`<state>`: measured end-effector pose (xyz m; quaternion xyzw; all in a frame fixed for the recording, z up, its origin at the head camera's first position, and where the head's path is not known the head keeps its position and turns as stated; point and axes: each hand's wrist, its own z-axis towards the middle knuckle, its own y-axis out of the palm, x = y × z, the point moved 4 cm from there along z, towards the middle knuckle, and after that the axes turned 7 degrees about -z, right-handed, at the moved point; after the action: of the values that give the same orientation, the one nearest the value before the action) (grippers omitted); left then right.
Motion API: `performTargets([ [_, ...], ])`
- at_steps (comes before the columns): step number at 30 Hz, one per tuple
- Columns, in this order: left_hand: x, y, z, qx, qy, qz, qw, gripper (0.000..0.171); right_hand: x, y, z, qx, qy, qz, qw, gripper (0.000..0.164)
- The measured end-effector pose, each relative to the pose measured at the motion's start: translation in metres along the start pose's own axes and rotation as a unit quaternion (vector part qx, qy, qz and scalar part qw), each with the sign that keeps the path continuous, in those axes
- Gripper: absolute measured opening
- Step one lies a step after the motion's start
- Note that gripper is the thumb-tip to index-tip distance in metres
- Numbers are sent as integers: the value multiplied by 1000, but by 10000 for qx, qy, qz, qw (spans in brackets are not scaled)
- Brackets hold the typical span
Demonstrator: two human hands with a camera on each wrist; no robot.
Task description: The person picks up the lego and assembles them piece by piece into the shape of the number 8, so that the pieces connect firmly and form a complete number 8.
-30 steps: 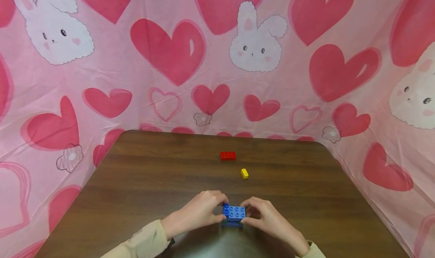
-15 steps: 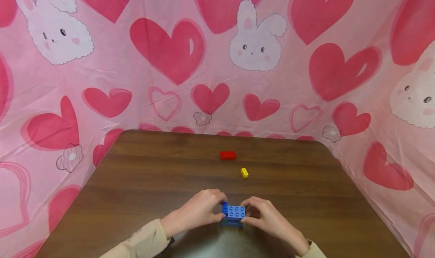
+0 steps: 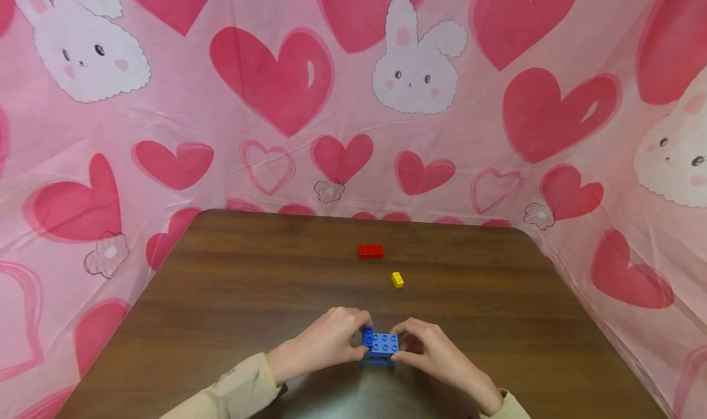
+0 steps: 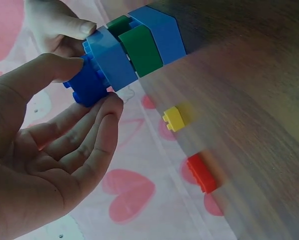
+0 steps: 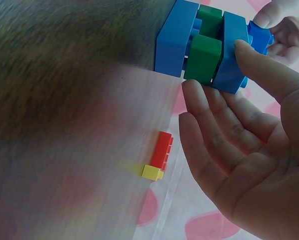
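Note:
A stack of toy building bricks stands on the table in front of me. Its base is a blue brick (image 4: 163,36), with two green bricks (image 5: 204,59) set apart above it. Across the green ones lies a second blue brick (image 3: 385,343), studs up. My left hand (image 3: 326,340) pinches a small dark blue brick (image 4: 88,82) between thumb and fingers at the left end of that upper brick. In the left wrist view the small brick sits against the studs; whether it is fully pressed down I cannot tell. My right hand (image 3: 436,353) holds the upper blue brick by its right end.
Beyond the hands, a yellow two-stud brick (image 3: 397,280) lies on the brown table (image 3: 248,272). Farther back is a red brick (image 3: 370,251). A pink cloth (image 3: 342,118) with hearts and rabbits hangs behind the table and along its sides.
The small dark blue brick shifts slightly left, then back right, with the left hand's fingers. The right hand and the rest of the stack stay almost still.

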<state>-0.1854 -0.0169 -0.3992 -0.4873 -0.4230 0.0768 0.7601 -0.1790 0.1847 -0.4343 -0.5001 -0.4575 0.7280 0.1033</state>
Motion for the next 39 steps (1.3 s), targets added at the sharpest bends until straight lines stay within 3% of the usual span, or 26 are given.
performTargets([
  [13,-7,5,-3,153,-124,-295,9994,25,-2,-2,1,-23,98,-67,9999,31],
  [27,1,3,-2,258,112,85,9996,26,-1,-1,0,-63,64,34,10000,31],
  [32,0,2,-2,326,161,-92,9993,25,-1,0,0,-6,-80,28,10000,31],
  [39,-6,3,-2,304,-11,-427,9986,24,-1,1,0,30,-139,52,9999,31],
])
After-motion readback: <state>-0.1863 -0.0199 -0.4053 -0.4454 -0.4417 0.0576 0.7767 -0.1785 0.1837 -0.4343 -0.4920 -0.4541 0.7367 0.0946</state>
